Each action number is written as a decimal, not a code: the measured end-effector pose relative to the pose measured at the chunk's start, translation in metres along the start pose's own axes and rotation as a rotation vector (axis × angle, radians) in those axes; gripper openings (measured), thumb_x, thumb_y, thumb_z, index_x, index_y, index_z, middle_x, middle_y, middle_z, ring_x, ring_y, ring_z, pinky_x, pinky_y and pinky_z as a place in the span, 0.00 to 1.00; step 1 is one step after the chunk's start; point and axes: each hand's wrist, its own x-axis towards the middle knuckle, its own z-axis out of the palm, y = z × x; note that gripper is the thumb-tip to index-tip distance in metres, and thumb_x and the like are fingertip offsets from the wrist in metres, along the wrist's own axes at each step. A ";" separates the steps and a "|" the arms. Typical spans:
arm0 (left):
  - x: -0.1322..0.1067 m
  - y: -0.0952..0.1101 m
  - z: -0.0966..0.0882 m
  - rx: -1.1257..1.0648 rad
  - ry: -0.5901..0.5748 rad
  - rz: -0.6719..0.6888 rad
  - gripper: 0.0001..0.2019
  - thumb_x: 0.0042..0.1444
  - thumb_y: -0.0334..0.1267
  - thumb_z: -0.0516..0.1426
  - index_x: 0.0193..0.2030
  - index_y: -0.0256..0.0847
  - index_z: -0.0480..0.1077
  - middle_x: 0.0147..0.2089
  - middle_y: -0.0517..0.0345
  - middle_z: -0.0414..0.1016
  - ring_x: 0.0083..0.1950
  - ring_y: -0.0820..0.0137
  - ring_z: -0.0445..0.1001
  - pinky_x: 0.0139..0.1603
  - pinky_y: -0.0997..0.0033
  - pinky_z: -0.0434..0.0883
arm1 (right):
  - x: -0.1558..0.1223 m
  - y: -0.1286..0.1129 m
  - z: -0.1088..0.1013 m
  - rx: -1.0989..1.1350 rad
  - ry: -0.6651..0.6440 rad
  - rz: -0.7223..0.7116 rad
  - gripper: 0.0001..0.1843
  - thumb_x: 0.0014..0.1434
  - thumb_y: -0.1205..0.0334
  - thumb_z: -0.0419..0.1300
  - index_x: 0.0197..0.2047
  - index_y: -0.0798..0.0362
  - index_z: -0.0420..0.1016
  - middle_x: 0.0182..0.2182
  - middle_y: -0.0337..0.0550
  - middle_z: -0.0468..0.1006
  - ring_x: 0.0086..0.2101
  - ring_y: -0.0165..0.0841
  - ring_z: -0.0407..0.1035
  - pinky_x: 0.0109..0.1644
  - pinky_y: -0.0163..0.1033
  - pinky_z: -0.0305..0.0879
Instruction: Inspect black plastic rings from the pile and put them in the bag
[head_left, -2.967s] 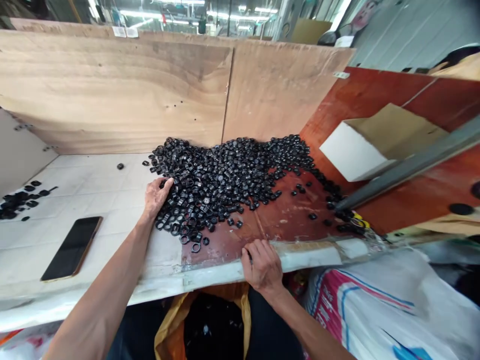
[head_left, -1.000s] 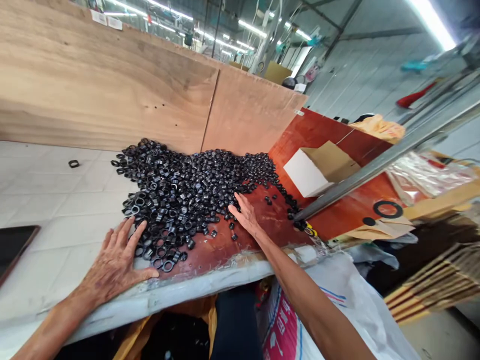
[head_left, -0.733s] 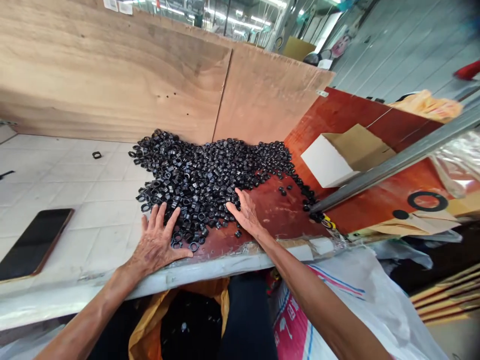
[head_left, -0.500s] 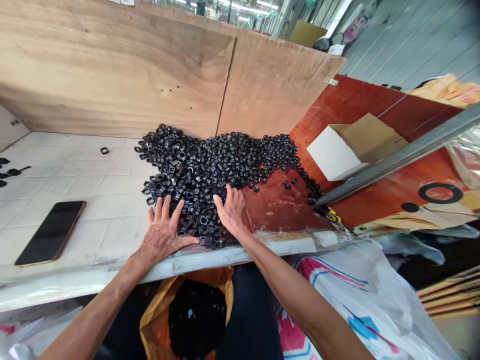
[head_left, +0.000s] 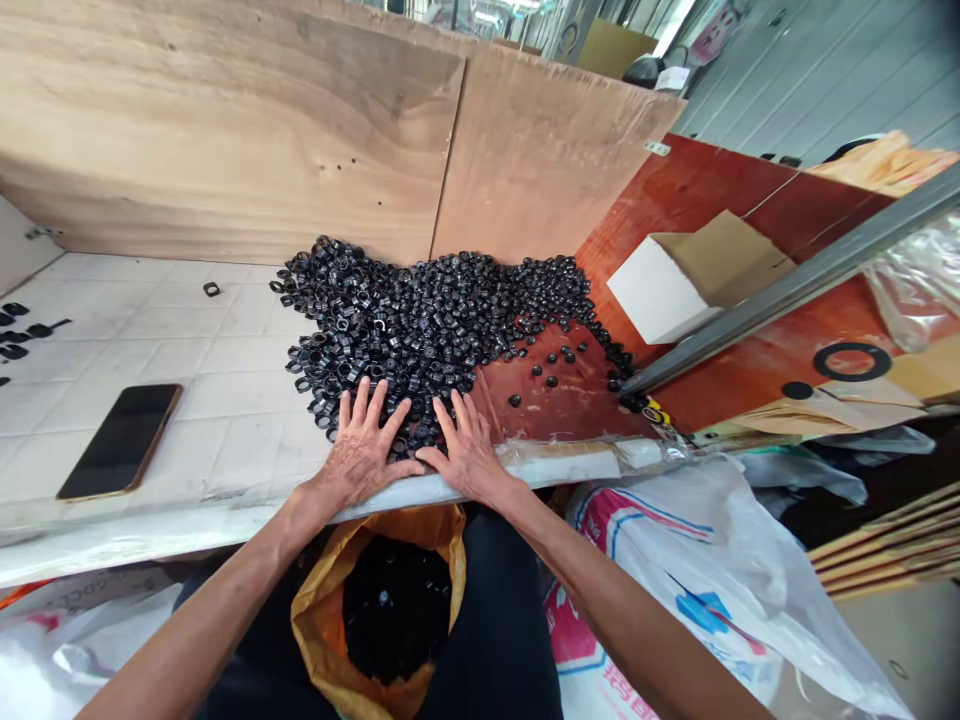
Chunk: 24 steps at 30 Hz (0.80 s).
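Both hands are flat, open and palm-down at the near edge of the table (head_left: 187, 540): left hand (head_left: 365, 450) and right hand (head_left: 466, 452) side by side, thumbs nearly touching. Fingertips rest on the near fringe of the black ring pile (head_left: 420, 320). Its bulk lies straight ahead, long axis left-right along the plywood wall (head_left: 225, 130). Neither hand is nearer. An orange bag (head_left: 322, 610) gapes directly below the hands.

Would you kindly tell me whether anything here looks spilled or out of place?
One black plastic ring lies alone on the white tiled benchtop, apart from the heap of black plastic rings; loose rings dot the red-brown board.
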 end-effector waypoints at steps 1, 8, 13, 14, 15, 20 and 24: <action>0.005 0.000 0.005 0.018 0.006 -0.019 0.46 0.55 0.66 0.63 0.73 0.40 0.61 0.79 0.29 0.46 0.79 0.31 0.38 0.73 0.25 0.42 | 0.008 0.000 0.003 -0.018 0.003 0.011 0.46 0.67 0.39 0.58 0.79 0.50 0.47 0.77 0.60 0.41 0.74 0.60 0.35 0.71 0.69 0.46; 0.020 -0.008 0.008 0.050 0.074 -0.033 0.54 0.47 0.70 0.64 0.72 0.35 0.61 0.76 0.24 0.51 0.78 0.29 0.44 0.71 0.23 0.45 | 0.044 0.013 0.001 0.008 0.120 -0.020 0.40 0.68 0.42 0.60 0.75 0.51 0.56 0.74 0.63 0.51 0.72 0.61 0.43 0.69 0.69 0.51; -0.013 0.006 -0.021 -0.008 0.162 -0.082 0.33 0.58 0.58 0.64 0.63 0.36 0.69 0.61 0.33 0.70 0.63 0.42 0.69 0.60 0.39 0.69 | 0.029 0.014 -0.010 0.181 0.408 -0.196 0.32 0.64 0.47 0.65 0.66 0.53 0.67 0.67 0.61 0.61 0.66 0.55 0.58 0.68 0.64 0.58; -0.021 0.010 -0.025 -0.035 0.173 -0.121 0.24 0.62 0.52 0.63 0.58 0.37 0.71 0.54 0.38 0.74 0.56 0.49 0.73 0.55 0.47 0.73 | 0.026 0.013 -0.011 0.239 0.442 -0.250 0.26 0.65 0.51 0.64 0.62 0.52 0.70 0.62 0.59 0.67 0.61 0.52 0.64 0.65 0.61 0.63; -0.028 0.014 -0.027 -0.069 0.178 -0.155 0.17 0.65 0.47 0.62 0.53 0.38 0.72 0.48 0.44 0.75 0.49 0.54 0.76 0.50 0.54 0.75 | 0.023 0.011 -0.011 0.299 0.454 -0.305 0.19 0.66 0.56 0.63 0.58 0.51 0.72 0.55 0.56 0.72 0.55 0.48 0.69 0.61 0.57 0.67; -0.039 0.027 -0.020 -0.164 0.080 -0.169 0.06 0.69 0.39 0.57 0.47 0.41 0.74 0.42 0.52 0.77 0.40 0.64 0.79 0.41 0.66 0.77 | 0.012 -0.013 -0.004 0.476 0.306 -0.461 0.11 0.68 0.71 0.54 0.47 0.49 0.73 0.39 0.47 0.76 0.40 0.39 0.73 0.46 0.44 0.72; -0.034 0.025 -0.013 -0.167 0.024 -0.097 0.09 0.70 0.33 0.55 0.52 0.43 0.75 0.51 0.50 0.80 0.50 0.61 0.81 0.50 0.63 0.78 | 0.004 -0.032 0.001 0.496 0.143 -0.418 0.13 0.65 0.72 0.56 0.51 0.50 0.72 0.43 0.48 0.75 0.43 0.39 0.72 0.48 0.42 0.72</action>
